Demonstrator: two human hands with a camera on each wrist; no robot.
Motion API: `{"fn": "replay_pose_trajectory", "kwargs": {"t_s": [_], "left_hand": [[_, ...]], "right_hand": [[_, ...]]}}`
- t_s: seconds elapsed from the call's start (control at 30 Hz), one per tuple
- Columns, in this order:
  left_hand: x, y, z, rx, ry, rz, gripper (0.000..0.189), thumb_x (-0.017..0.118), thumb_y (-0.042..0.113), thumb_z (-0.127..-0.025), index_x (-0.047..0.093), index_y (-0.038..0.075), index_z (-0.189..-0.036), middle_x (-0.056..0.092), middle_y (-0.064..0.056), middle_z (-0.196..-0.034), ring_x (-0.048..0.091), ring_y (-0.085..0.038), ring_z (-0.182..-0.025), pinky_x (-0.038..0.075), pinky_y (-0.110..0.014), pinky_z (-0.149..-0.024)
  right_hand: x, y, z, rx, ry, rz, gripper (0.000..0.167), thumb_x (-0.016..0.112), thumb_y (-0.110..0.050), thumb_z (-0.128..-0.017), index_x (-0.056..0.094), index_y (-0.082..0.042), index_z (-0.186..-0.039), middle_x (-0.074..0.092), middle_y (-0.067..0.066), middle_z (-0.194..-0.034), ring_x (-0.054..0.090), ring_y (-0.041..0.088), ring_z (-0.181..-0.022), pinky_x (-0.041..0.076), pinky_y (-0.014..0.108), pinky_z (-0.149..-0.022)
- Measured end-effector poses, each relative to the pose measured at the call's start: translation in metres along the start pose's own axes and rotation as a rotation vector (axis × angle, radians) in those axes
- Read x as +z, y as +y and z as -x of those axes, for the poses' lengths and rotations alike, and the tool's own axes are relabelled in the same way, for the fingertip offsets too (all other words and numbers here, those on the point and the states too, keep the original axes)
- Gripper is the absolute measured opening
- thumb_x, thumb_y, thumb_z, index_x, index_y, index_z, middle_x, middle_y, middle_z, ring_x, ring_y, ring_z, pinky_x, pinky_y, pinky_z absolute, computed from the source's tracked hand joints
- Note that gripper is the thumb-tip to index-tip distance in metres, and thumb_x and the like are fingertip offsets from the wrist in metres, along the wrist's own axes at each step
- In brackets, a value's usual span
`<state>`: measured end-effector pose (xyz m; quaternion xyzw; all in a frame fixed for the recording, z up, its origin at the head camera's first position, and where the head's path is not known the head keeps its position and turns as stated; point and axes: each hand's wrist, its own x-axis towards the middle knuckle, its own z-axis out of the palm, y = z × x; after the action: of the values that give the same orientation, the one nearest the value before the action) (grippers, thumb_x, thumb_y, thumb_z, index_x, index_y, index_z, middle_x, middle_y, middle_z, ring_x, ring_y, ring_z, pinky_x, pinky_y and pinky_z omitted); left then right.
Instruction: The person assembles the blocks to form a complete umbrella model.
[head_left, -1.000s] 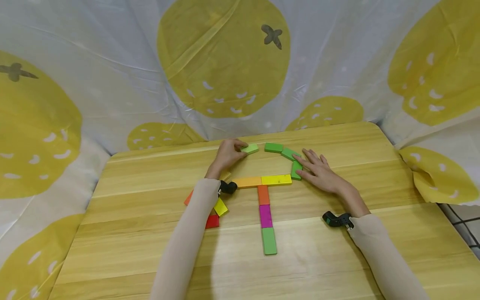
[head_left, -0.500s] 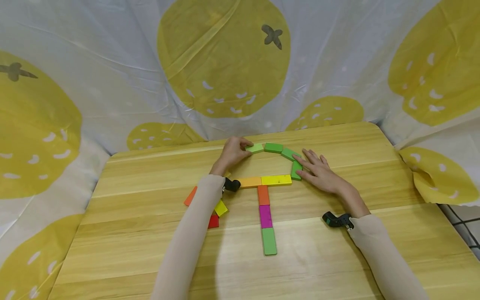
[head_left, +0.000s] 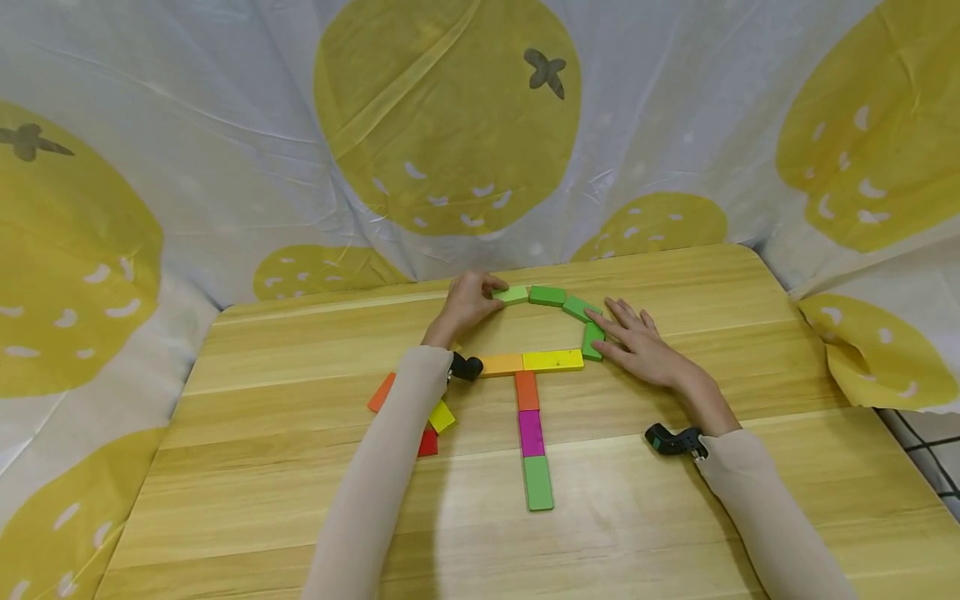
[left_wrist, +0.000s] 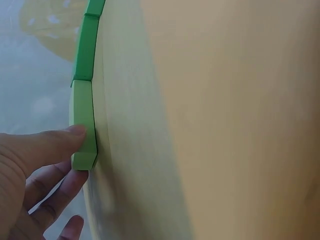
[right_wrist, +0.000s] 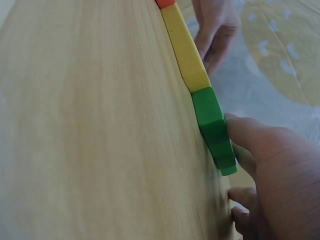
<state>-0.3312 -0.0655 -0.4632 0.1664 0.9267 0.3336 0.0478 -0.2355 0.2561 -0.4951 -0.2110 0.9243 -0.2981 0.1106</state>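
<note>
Between thumb and fingers, my left hand (head_left: 467, 302) pinches a light green block (head_left: 513, 296) lying flat on the table; in the left wrist view its far end meets a darker green block (left_wrist: 87, 47). Three darker green blocks curve on to the right: one at the top (head_left: 547, 296), one slanted (head_left: 577, 307), one lower (head_left: 592, 340). My right hand (head_left: 637, 343) lies with fingers spread, their tips on the slanted and lower blocks. In the right wrist view the thumb is against the green block (right_wrist: 210, 112) beside a yellow block (right_wrist: 187, 50).
A yellow block (head_left: 553, 360) and an orange-yellow block (head_left: 501, 365) form a row. Below it run orange (head_left: 527, 390), magenta (head_left: 532, 432) and green (head_left: 537, 482) blocks. Loose orange (head_left: 381, 392), yellow (head_left: 442, 416) and red (head_left: 428, 443) blocks lie around my left sleeve. A patterned curtain (head_left: 480, 250) hangs behind the table.
My left hand has slid the light green block to the right, closing the gap to the top green block. The right hand has stayed in place.
</note>
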Motion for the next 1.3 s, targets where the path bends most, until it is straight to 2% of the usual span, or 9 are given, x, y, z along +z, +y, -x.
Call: {"fn": "replay_pose_trajectory", "kwargs": {"t_s": [0.13, 0.37, 0.43, 0.57, 0.67, 0.8, 1.0, 1.17, 1.3], "left_hand": [[-0.002, 0.001, 0.000, 0.001, 0.002, -0.014, 0.029, 0.079, 0.011, -0.091, 0.078, 0.008, -0.120, 0.077, -0.011, -0.118, 0.064, -0.028, -0.105, 0.037, -0.045, -0.106], [-0.005, 0.001, 0.000, 0.009, 0.007, -0.028, 0.029, 0.080, 0.013, -0.091, 0.079, 0.009, -0.119, 0.077, -0.010, -0.117, 0.065, -0.027, -0.106, 0.038, -0.045, -0.105], [-0.007, -0.001, 0.001, 0.013, 0.001, -0.026, 0.031, 0.080, 0.013, -0.091, 0.077, 0.008, -0.122, 0.077, -0.011, -0.120, 0.067, -0.027, -0.108, 0.038, -0.045, -0.107], [-0.014, -0.006, 0.010, 0.011, -0.036, 0.014, 0.041, 0.076, 0.014, -0.094, 0.070, 0.004, -0.133, 0.072, -0.014, -0.129, 0.066, -0.030, -0.117, 0.045, -0.045, -0.110], [-0.025, -0.011, 0.024, -0.001, -0.078, 0.060, 0.044, 0.072, 0.017, -0.098, 0.064, 0.003, -0.139, 0.065, -0.015, -0.137, 0.062, -0.033, -0.125, 0.051, -0.048, -0.108], [-0.045, -0.021, 0.051, 0.005, -0.142, 0.097, 0.044, 0.068, 0.018, -0.101, 0.061, 0.001, -0.141, 0.059, -0.018, -0.145, 0.058, -0.037, -0.131, 0.050, -0.052, -0.109], [-0.074, -0.039, 0.095, 0.047, -0.219, 0.107, 0.043, 0.069, 0.011, -0.099, 0.062, -0.002, -0.139, 0.062, -0.021, -0.140, 0.061, -0.041, -0.125, 0.052, -0.055, -0.105], [-0.082, -0.055, 0.126, 0.064, -0.266, 0.110, 0.048, 0.073, 0.008, -0.095, 0.061, -0.002, -0.140, 0.066, -0.021, -0.131, 0.065, -0.038, -0.117, 0.056, -0.051, -0.099], [-0.082, -0.061, 0.140, 0.093, -0.279, 0.119, 0.051, 0.073, 0.004, -0.094, 0.060, -0.001, -0.142, 0.066, -0.022, -0.126, 0.066, -0.037, -0.111, 0.055, -0.052, -0.098]], "right_hand": [[0.001, -0.001, -0.001, -0.005, 0.001, 0.003, 0.063, 0.046, -0.038, -0.111, 0.022, -0.022, -0.167, 0.000, 0.022, -0.174, -0.006, 0.045, -0.161, -0.011, 0.067, -0.125], [0.001, -0.002, -0.003, -0.016, 0.008, 0.006, 0.063, 0.045, -0.039, -0.111, 0.023, -0.022, -0.167, 0.001, 0.023, -0.174, -0.005, 0.046, -0.161, -0.010, 0.068, -0.125], [0.002, -0.003, -0.003, -0.016, 0.006, 0.005, 0.063, 0.046, -0.039, -0.111, 0.023, -0.022, -0.167, 0.001, 0.022, -0.174, -0.006, 0.045, -0.161, -0.011, 0.067, -0.125], [0.003, -0.003, -0.003, -0.014, 0.000, 0.001, 0.063, 0.046, -0.038, -0.111, 0.022, -0.023, -0.167, 0.000, 0.022, -0.174, -0.007, 0.044, -0.161, -0.011, 0.067, -0.125], [0.003, -0.004, -0.003, -0.011, -0.002, -0.002, 0.063, 0.045, -0.039, -0.111, 0.022, -0.023, -0.167, 0.000, 0.022, -0.174, -0.007, 0.045, -0.161, -0.012, 0.067, -0.125], [0.002, -0.005, -0.002, -0.016, 0.003, -0.003, 0.064, 0.045, -0.040, -0.111, 0.022, -0.022, -0.167, 0.000, 0.023, -0.174, -0.006, 0.046, -0.160, -0.011, 0.068, -0.125], [0.001, -0.002, 0.001, -0.016, 0.014, 0.007, 0.063, 0.045, -0.039, -0.111, 0.022, -0.021, -0.167, 0.001, 0.023, -0.174, -0.006, 0.047, -0.160, -0.011, 0.068, -0.125], [0.000, 0.000, 0.002, -0.013, 0.007, 0.005, 0.063, 0.045, -0.039, -0.111, 0.022, -0.021, -0.167, 0.000, 0.023, -0.174, -0.006, 0.048, -0.160, -0.012, 0.068, -0.124], [0.001, 0.001, 0.000, -0.013, 0.008, 0.008, 0.064, 0.045, -0.040, -0.111, 0.022, -0.022, -0.167, 0.000, 0.022, -0.174, -0.006, 0.047, -0.160, -0.012, 0.067, -0.125]]}}
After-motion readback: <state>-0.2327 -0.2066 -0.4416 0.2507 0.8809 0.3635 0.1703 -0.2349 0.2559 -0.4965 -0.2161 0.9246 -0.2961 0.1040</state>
